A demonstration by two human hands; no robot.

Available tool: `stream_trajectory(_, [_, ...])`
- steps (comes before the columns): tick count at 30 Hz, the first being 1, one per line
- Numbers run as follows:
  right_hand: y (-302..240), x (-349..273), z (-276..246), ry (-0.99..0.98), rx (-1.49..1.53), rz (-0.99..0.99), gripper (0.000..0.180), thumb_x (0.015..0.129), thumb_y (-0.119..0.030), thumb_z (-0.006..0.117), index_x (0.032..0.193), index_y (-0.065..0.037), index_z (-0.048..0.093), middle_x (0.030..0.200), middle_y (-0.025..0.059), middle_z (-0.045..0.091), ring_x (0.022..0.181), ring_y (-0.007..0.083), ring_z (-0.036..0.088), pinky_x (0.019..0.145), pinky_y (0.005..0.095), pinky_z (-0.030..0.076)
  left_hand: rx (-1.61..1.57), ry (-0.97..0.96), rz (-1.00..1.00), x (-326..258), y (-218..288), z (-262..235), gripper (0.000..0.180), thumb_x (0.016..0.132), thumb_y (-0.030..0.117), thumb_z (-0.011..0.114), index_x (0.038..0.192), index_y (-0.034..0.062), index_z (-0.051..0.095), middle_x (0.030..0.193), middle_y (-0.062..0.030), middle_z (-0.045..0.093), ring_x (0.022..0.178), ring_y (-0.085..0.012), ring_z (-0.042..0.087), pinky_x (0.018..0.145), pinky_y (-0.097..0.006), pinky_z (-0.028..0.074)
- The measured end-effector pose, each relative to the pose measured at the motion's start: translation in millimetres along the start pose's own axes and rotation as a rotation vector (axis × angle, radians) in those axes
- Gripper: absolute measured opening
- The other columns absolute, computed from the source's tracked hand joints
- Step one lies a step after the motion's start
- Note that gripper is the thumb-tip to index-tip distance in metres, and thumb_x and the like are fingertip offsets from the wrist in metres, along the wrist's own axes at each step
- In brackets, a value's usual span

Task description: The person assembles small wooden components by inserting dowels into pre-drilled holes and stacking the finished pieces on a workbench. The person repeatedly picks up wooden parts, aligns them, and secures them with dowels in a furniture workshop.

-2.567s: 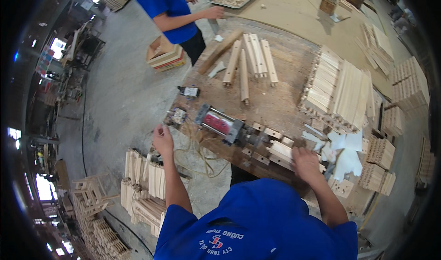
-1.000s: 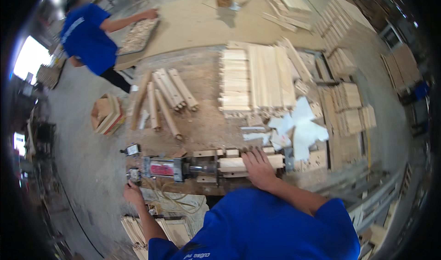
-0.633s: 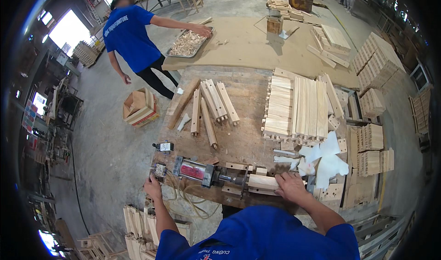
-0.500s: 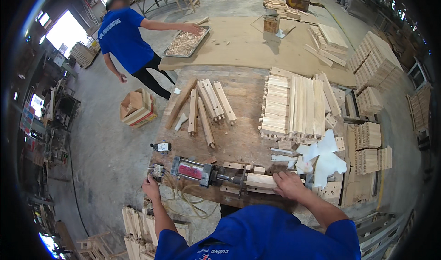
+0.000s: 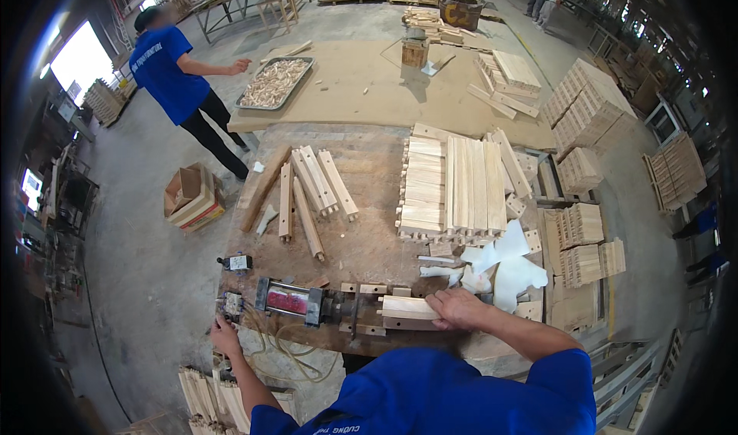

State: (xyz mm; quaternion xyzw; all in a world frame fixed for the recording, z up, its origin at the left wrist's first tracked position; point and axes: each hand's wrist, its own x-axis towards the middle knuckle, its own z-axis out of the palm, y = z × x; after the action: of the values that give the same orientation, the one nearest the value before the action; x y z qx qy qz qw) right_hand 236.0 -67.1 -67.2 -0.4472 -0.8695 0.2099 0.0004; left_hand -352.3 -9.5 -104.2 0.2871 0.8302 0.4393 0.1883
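Head view: right hand (image 5: 455,309) lies flat, fingers spread over the wooden block (image 5: 407,307), pinning it in the press jig (image 5: 323,306) at the desk's (image 5: 369,243) near edge. Left hand (image 5: 224,333) reaches the control box (image 5: 232,304); its fingers' spread can't be told.

I've only one view: head cam, fisheye, worn on the person's head, looking steeply down and fwd over the blue-shirted shoulders at the worn brown wooden workbench (image 5: 369,239). Bench edge sits close, near the bottom of frame; concrete workshop floor (image 5: 131,235) and far stacks recede toward the top. Straight edges bend near the rim, corners go black.
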Motion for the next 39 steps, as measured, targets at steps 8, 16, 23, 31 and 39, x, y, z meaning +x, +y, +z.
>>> stream_trajectory(8, [-26,49,-126,0.366,0.248,0.396,0.054,0.081,-0.040,0.076,0.108,0.005,0.061,0.099,0.0223,0.064,0.084,0.0379,0.067,0.076,0.0462,0.057,0.055,0.085,0.066,6,-16,5,0.043,0.107,0.039,0.060,0.098,-0.0012,0.070,0.075,-0.0107,0.072,0.058,-0.0195,0.067,0.051,-0.035,0.054])
stream_trajectory(16, [57,153,-186,0.584,0.086,0.883,0.065,0.079,-0.044,0.079,0.113,0.009,0.063,0.115,0.0304,0.066,0.109,0.0425,0.068,0.095,0.0484,0.056,0.072,0.028,0.110,15,-27,1,0.042,0.107,0.037,0.059,0.094,-0.0010,0.071,0.073,-0.0096,0.072,0.058,-0.0199,0.066,0.053,-0.037,0.049])
stream_trajectory(23, [70,175,-177,0.529,-0.025,0.992,0.072,0.081,-0.043,0.078,0.127,0.008,0.056,0.123,0.0311,0.062,0.109,0.0462,0.069,0.097,0.0518,0.056,0.196,0.003,0.075,25,-32,-1,0.040,0.103,0.034,0.061,0.093,-0.0027,0.070,0.073,-0.0150,0.071,0.063,-0.0294,0.068,0.063,-0.044,0.051])
stream_trajectory(31, [57,179,-159,0.464,-0.215,0.972,0.069,0.093,-0.040,0.068,0.149,-0.005,0.048,0.147,0.0275,0.047,0.138,0.0468,0.047,0.111,0.0612,0.039,0.914,0.278,0.363,13,-6,3,0.052,0.096,0.036,0.071,0.133,-0.0006,0.064,0.113,-0.0268,0.071,0.106,-0.0436,0.068,0.092,-0.054,0.054])
stream_trajectory(39, [72,157,-126,0.749,-0.288,0.770,0.074,0.097,-0.040,0.067,0.157,-0.005,0.043,0.161,0.0287,0.035,0.148,0.0509,0.032,0.120,0.0625,0.025,0.102,-0.456,0.547,-25,188,195,0.040,0.096,0.029,0.075,0.126,0.0030,0.069,0.097,-0.0191,0.077,0.083,-0.0329,0.077,0.080,-0.042,0.059])
